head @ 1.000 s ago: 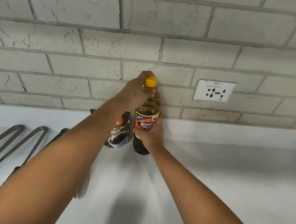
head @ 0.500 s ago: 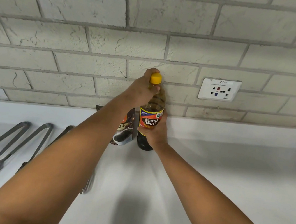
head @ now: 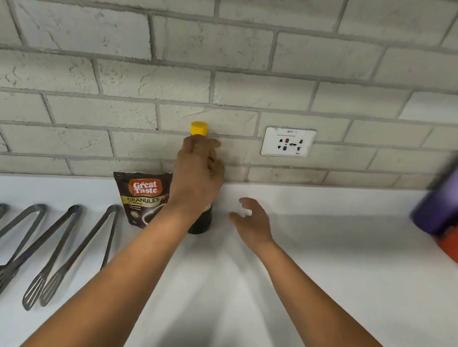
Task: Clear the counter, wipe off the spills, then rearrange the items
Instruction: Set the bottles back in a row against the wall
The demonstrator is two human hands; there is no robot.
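You are standing the bottle (head: 199,222) by the wall.
Your left hand (head: 196,177) is gripping it near the pouch (head: 143,197); your right hand (head: 253,220) is hanging open beside it. Letting go too fast could be tipping it over, knocking the pouch.

Four tongs (head: 45,254), one bottle (head: 200,222), one coffee pouch (head: 139,193), two tumblers (head: 452,197).

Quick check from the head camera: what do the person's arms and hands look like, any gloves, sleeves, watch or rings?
Both forearms are bare as far as the frame shows, with no sleeves in view. The left hand and right hand wear no gloves. No watch, bracelet or band shows on either wrist. No rings are visible, though the picture is too soft to rule out a thin one.
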